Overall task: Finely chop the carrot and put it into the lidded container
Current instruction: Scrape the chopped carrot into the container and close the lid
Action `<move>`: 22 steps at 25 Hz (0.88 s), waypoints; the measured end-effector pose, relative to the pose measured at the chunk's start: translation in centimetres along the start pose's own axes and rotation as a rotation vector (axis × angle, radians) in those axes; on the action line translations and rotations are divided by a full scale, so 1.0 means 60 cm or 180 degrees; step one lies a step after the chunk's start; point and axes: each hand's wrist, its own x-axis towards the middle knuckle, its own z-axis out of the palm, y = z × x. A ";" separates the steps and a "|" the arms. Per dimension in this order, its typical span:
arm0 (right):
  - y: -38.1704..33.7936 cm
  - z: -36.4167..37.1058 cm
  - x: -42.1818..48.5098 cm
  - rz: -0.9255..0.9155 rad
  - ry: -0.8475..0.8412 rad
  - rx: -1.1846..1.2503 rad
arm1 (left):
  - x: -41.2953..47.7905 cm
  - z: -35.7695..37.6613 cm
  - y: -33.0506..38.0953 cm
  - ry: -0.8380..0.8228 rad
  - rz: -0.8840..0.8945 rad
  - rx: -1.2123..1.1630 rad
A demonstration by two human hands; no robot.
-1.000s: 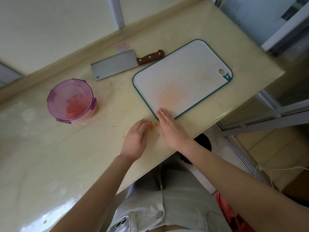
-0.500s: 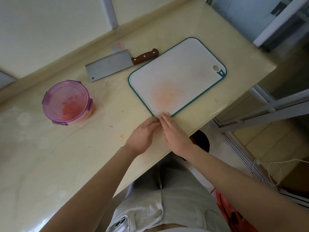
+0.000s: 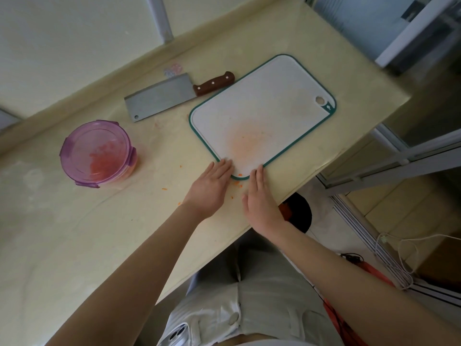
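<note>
Two hands lie flat on the pale bench (image 3: 74, 245) at its near edge. The left hand (image 3: 212, 189) and the right hand (image 3: 259, 201) flank the near corner of the cutting board (image 3: 262, 106). Both sets of fingers are straight and pressed together. The left fingers (image 3: 223, 167) touch the board's green rim on its left side, and the right fingers (image 3: 258, 176) touch it on the right. Small carrot bits (image 3: 237, 184) lie scattered on the bench between the hands, with a few more farther left. An orange stain (image 3: 245, 143) marks the board just beyond the fingertips. Well to the left stands the round purple lidded container (image 3: 97, 152), lid on, with chopped carrot (image 3: 102, 162) showing through it. Farther back, a cleaver (image 3: 162, 98) lies flat on the bench, its wooden handle just beside the board's far left edge.
</note>
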 end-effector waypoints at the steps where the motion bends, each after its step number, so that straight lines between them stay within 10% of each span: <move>1: -0.005 0.008 -0.004 0.0025 -0.0030 -0.0050 | -0.013 0.002 0.000 0.0037 0.0146 -0.0056; 7: -0.038 0.022 -0.048 -0.0951 -0.0252 -0.0079 | -0.079 -0.007 -0.018 0.0184 0.0259 -0.0445; 13: -0.025 -0.006 0.031 -0.0565 0.0001 -0.0029 | -0.071 -0.017 -0.082 0.0361 -0.1290 -0.0492; 22: -0.037 -0.012 0.057 -0.1125 0.0253 0.0068 | -0.072 -0.014 -0.026 0.0472 -0.0338 -0.0865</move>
